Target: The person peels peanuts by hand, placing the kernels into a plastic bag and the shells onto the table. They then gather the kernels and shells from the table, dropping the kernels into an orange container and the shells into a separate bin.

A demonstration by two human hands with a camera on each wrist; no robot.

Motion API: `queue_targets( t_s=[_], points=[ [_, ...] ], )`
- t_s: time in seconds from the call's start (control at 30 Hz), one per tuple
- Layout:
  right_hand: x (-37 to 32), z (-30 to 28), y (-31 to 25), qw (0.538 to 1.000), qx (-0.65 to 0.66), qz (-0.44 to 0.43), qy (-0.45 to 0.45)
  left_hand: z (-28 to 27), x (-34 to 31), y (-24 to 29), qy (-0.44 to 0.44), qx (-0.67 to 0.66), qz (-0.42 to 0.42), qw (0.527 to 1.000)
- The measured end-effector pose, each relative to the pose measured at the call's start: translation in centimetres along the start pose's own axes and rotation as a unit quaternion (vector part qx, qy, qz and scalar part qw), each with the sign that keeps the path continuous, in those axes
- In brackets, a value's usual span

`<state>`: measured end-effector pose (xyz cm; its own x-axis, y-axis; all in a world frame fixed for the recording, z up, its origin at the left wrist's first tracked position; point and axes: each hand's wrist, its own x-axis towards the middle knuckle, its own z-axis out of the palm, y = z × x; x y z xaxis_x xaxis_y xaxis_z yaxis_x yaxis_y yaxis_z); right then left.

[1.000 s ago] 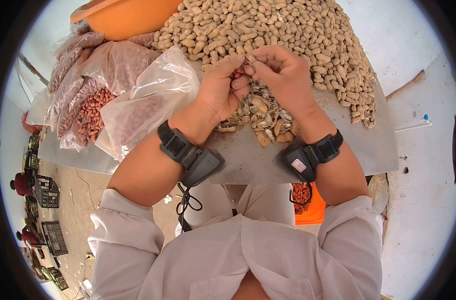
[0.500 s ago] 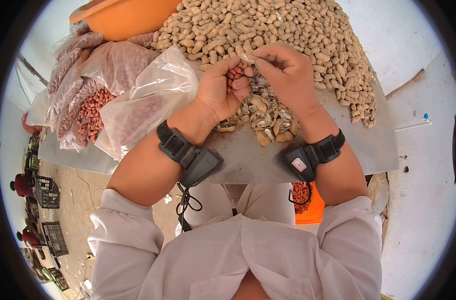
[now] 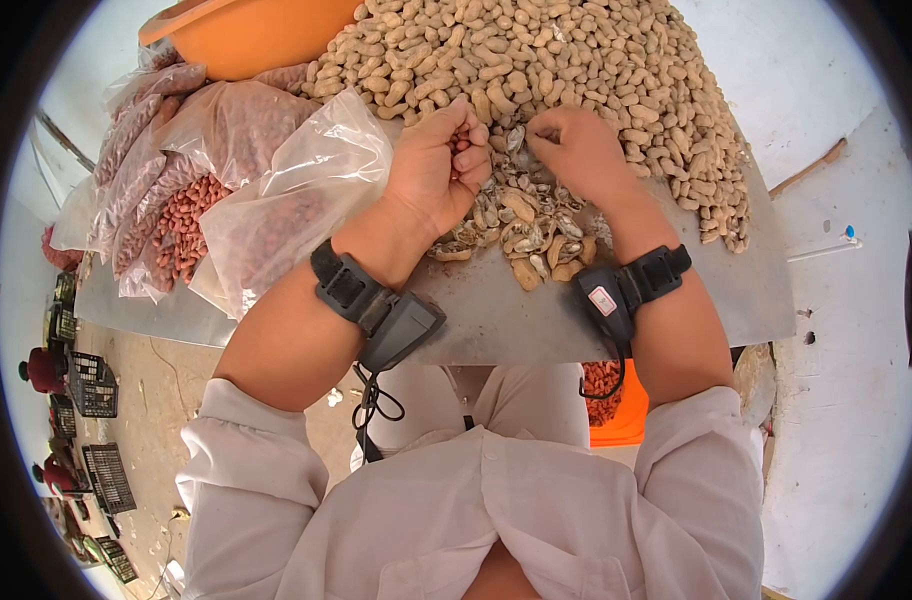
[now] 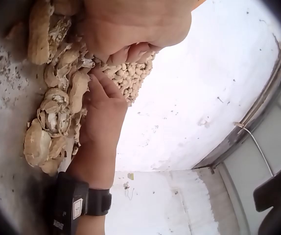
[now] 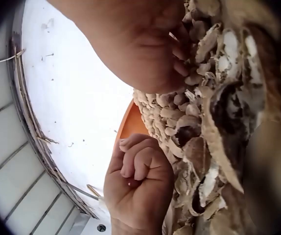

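My left hand is curled round several red peanut kernels, palm turned up, left of the shell heap. In the right wrist view its fingers fold over the palm. My right hand hangs over the far right side of the broken peanut shells, palm down and fingers bent. In the left wrist view the right hand's fingertips reach in right at the shells; I cannot tell whether they pinch anything. Unshelled peanuts are piled just beyond both hands.
Clear plastic bags of red kernels lie at the left, one spilling loose kernels. An orange basin stands behind them. Below the metal tabletop's edge is an orange container with kernels. Black crates stand on the floor.
The hands were together at a peanut pod; now they are apart. My right hand has dropped toward the shells, the pod no longer visible in it. My left fingers have closed further over the kernels.
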<state>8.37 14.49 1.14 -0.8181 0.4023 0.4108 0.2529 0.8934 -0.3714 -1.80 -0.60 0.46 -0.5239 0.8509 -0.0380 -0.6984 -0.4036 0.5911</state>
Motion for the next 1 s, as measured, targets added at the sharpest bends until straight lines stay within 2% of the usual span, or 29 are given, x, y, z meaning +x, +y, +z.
queue_targets(
  t_s=[0.13, 0.23, 0.33, 0.63, 0.73, 0.83, 0.93, 1.0],
  points=[
    [-0.1, 0.2, -0.5, 0.993, -0.114, -0.022, -0.024, 0.2, -0.1, -0.1, -0.004, 0.009, -0.007, 1.0],
    [0.0, 0.5, -0.7, 0.99, -0.139, -0.022, -0.022, 0.2, -0.1, -0.3, -0.011, 0.025, -0.006, 1.0],
    [-0.1, 0.3, -1.1, 0.989, -0.14, 0.03, -0.022, 0.3, -0.1, -0.3, -0.018, 0.03, -0.005, 0.999],
    [0.3, 0.5, -0.5, 0.987, -0.154, 0.029, -0.02, 0.4, -0.3, -0.4, -0.028, 0.045, -0.002, 0.999],
    [0.5, 0.9, 0.0, 0.993, -0.11, 0.033, 0.012, 0.4, -0.2, -0.5, -0.034, 0.062, 0.005, 0.997],
    [0.5, 0.3, 0.1, 0.99, 0.072, 0.021, 0.12, 0.6, -0.3, -0.4, -0.025, 0.089, 0.016, 0.996],
    [0.2, 0.0, -0.8, 0.956, 0.221, -0.055, 0.185, 0.9, -0.5, -0.6, -0.009, 0.11, 0.033, 0.993],
    [-0.2, -0.5, -1.9, 0.949, 0.258, -0.072, 0.166, 1.0, -0.5, -0.7, -0.008, 0.117, 0.039, 0.992]
  ],
)
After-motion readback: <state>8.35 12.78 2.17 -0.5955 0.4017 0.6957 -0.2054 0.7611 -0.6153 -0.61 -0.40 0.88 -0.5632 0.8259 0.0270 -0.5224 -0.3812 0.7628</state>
